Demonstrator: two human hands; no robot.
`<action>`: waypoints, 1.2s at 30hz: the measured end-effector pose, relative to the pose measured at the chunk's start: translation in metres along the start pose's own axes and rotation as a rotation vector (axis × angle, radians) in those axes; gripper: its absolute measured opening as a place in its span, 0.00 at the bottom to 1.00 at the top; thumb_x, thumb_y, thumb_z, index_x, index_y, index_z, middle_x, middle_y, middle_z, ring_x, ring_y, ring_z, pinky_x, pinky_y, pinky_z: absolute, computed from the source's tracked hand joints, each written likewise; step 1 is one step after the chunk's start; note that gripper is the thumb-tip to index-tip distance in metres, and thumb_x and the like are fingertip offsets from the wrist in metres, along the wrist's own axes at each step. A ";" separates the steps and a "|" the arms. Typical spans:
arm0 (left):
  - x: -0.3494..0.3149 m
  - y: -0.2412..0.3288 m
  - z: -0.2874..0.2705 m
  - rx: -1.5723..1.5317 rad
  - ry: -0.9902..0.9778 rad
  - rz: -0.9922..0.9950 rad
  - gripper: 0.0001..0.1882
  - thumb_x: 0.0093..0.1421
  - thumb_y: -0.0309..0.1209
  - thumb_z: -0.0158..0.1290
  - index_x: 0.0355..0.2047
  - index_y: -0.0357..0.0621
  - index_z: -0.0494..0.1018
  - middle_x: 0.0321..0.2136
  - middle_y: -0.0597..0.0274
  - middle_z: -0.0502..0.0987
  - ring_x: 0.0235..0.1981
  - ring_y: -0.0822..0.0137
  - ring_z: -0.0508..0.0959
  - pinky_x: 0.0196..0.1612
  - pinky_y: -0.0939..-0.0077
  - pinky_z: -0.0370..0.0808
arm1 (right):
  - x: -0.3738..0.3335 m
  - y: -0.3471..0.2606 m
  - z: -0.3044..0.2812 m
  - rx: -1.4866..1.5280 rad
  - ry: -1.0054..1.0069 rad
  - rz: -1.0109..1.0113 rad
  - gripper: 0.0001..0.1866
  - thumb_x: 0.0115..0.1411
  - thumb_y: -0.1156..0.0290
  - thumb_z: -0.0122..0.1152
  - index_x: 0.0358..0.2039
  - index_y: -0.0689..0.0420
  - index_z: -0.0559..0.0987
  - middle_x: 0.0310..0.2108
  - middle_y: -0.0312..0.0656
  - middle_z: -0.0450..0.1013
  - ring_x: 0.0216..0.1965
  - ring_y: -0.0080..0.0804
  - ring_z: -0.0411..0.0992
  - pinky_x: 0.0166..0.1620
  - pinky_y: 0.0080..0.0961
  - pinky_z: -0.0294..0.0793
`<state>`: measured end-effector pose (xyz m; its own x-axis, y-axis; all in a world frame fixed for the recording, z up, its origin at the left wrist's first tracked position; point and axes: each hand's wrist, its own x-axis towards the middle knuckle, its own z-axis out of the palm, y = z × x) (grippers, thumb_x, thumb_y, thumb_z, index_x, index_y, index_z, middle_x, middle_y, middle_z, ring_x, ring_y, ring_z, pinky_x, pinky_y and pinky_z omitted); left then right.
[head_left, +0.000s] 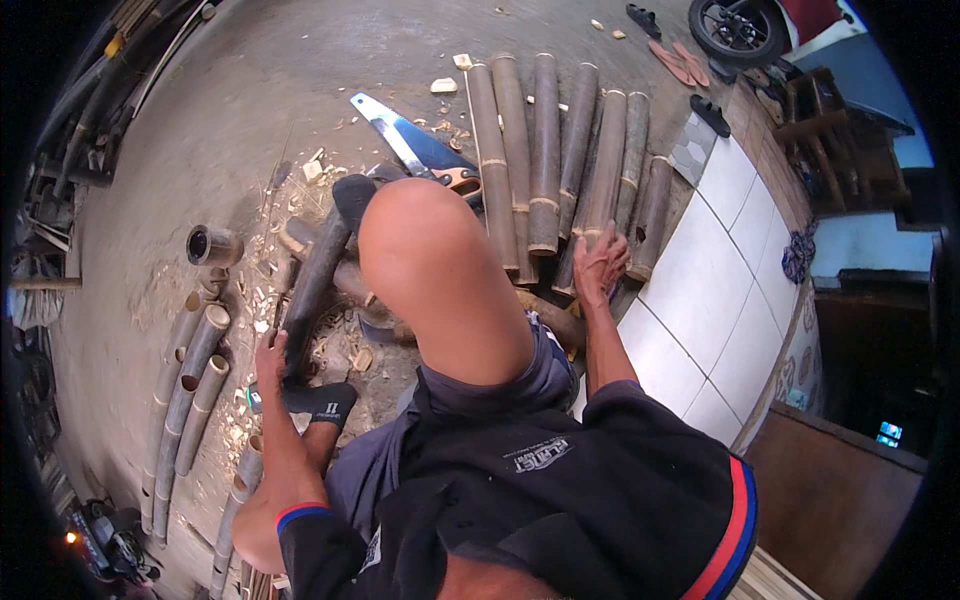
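My right hand [601,264] has its fingers curled at the near end of a brown bamboo tube [603,165], one in a row of several cut tubes on the ground. My left hand [270,358] is low at the left, seen edge-on beside a long dark bamboo piece [318,270]. Its fingers look closed; what they hold, if anything, I cannot make out. A handsaw [410,140] with a blue and silver blade lies beyond my raised knee, its wooden handle toward the tubes. Under my legs, a curved dark blade [382,332] shows partly.
Bamboo pieces with cut holes [182,400] lie at the left, near a short wide bamboo section [214,246]. Pale wood chips [314,168] litter the ground. White floor tiles [715,260] edge the right side. Sandals [680,63] and a motorbike wheel [738,30] are at the far right.
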<state>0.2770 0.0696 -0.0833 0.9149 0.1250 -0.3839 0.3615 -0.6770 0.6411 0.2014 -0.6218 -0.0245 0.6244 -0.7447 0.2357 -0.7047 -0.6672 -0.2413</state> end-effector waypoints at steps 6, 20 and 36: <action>-0.010 0.035 0.001 0.072 -0.019 -0.066 0.33 0.64 0.51 0.54 0.58 0.35 0.75 0.52 0.42 0.79 0.54 0.50 0.79 0.59 0.62 0.70 | 0.004 -0.107 0.011 -0.134 -0.277 -0.523 0.37 0.57 0.56 0.66 0.64 0.57 0.68 0.47 0.51 0.75 0.50 0.52 0.72 0.50 0.47 0.73; -0.016 0.030 -0.002 0.069 0.180 -0.084 0.35 0.63 0.55 0.54 0.61 0.41 0.73 0.57 0.38 0.75 0.61 0.45 0.74 0.64 0.58 0.67 | 0.002 -0.149 0.079 -0.266 -0.625 -0.605 0.44 0.57 0.52 0.67 0.67 0.62 0.63 0.48 0.58 0.78 0.46 0.57 0.78 0.43 0.52 0.77; -0.031 0.318 -0.081 0.386 1.090 0.787 0.52 0.45 0.40 0.72 0.70 0.57 0.60 0.69 0.45 0.51 0.70 0.38 0.51 0.71 0.37 0.49 | 0.116 -0.316 -0.308 -0.175 -0.226 -1.469 0.35 0.50 0.60 0.71 0.59 0.56 0.73 0.45 0.53 0.79 0.41 0.54 0.81 0.42 0.46 0.79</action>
<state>0.3776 -0.0908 0.1863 0.5945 -0.0034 0.8041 -0.2143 -0.9645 0.1544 0.3927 -0.4922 0.3695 0.8193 0.5732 0.0109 0.5608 -0.8053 0.1922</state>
